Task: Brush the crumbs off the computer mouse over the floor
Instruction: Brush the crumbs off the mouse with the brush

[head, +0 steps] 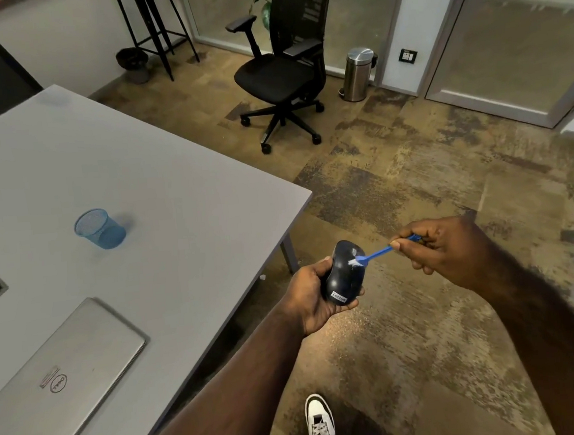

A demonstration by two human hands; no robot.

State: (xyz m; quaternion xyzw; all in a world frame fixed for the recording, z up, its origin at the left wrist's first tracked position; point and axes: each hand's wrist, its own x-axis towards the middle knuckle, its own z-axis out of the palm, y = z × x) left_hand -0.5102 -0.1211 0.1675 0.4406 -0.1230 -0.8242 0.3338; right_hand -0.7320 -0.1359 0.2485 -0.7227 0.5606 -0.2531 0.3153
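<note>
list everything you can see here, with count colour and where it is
computer mouse: 1, black, held beyond the table edge, over the floor
brush: 1, blue with white bristles, bristles on the mouse top
table: 1, grey, left
mesh cup: 1, blue, on the table
laptop: 1, silver, closed, near table edge
office chair: 1, black, far centre
pedal bin: 1, steel, by the glass wall
stool: 1, black, far left
small bin: 1, black, beside the stool
floor: brown patterned carpet
shoe: 1, white, bottom centre
left hand: grip around the mouse
right hand: pinching the brush handle
</note>
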